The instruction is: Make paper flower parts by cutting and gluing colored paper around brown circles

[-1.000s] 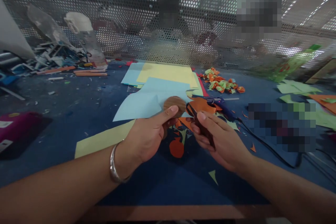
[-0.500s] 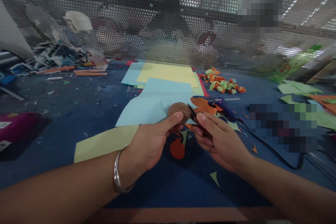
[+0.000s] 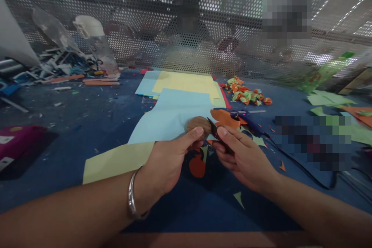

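My left hand (image 3: 170, 159), with a silver bangle at the wrist, is closed on a round brown paper disc (image 3: 198, 124), thumb on top. My right hand (image 3: 242, 157) is closed around dark scissors (image 3: 216, 133), whose blades point up at the disc's right edge. Just beyond the blades lies an orange paper cutout (image 3: 225, 118). Under my hands, orange scraps (image 3: 197, 166) lie on the blue table (image 3: 87, 124).
Light blue paper (image 3: 171, 114) and yellow sheets (image 3: 186, 82) lie ahead, a pale yellow sheet (image 3: 116, 159) at left. A glue gun (image 3: 247, 120) with black cord runs right. Crumpled orange-green scraps (image 3: 245, 95), green papers (image 3: 328, 99), a magenta box (image 3: 17, 143), clutter at back left, mesh wall behind.
Both hands drifted slightly down and right with the disc and scissors. The scissor blades sit closer against the disc's edge than a second ago.
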Motion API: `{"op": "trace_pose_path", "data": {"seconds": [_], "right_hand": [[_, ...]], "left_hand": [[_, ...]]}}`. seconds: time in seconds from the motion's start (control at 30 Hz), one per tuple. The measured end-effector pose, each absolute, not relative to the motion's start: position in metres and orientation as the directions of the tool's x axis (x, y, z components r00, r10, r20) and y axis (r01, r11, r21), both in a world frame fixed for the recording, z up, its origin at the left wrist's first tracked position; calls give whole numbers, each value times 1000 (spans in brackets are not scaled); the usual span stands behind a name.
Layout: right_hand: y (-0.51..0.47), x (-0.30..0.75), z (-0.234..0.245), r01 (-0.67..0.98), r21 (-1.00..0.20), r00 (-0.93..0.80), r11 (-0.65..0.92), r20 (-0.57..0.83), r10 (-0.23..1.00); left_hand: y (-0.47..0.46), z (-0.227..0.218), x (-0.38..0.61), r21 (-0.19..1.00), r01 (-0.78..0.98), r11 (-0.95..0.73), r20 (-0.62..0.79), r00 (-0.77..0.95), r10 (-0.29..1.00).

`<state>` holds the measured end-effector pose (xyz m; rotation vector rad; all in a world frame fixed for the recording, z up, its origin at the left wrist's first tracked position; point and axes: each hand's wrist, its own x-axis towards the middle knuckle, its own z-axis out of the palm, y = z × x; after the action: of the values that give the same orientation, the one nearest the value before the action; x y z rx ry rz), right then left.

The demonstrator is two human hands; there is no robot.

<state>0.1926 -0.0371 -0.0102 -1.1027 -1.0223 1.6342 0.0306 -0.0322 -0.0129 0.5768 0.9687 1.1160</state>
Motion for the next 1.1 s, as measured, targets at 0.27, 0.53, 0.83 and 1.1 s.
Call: {"op": "trace_pose_path", "data": {"seconds": [0.27, 0.53, 0.83, 1.1], "right_hand": [[-37, 192, -9, -215, -940, -211, -263, -218, 953], [-36, 191, -8, -207, -944, -204, -256, -214, 955], [-33, 193, -13, -175, -955, -210, -241, -203, 956], [-34, 193, -14, -152, -968, -184, -201, -172, 968]], "left_hand": [[-33, -14, 31, 800, -480, 359, -351, 110, 930], [-33, -17, 31, 800, -481, 358, -350, 109, 930], [-30, -12, 31, 788, -501, 358, -347, 120, 930], [-31, -9, 32, 806, -507, 305, -282, 124, 951]]}}
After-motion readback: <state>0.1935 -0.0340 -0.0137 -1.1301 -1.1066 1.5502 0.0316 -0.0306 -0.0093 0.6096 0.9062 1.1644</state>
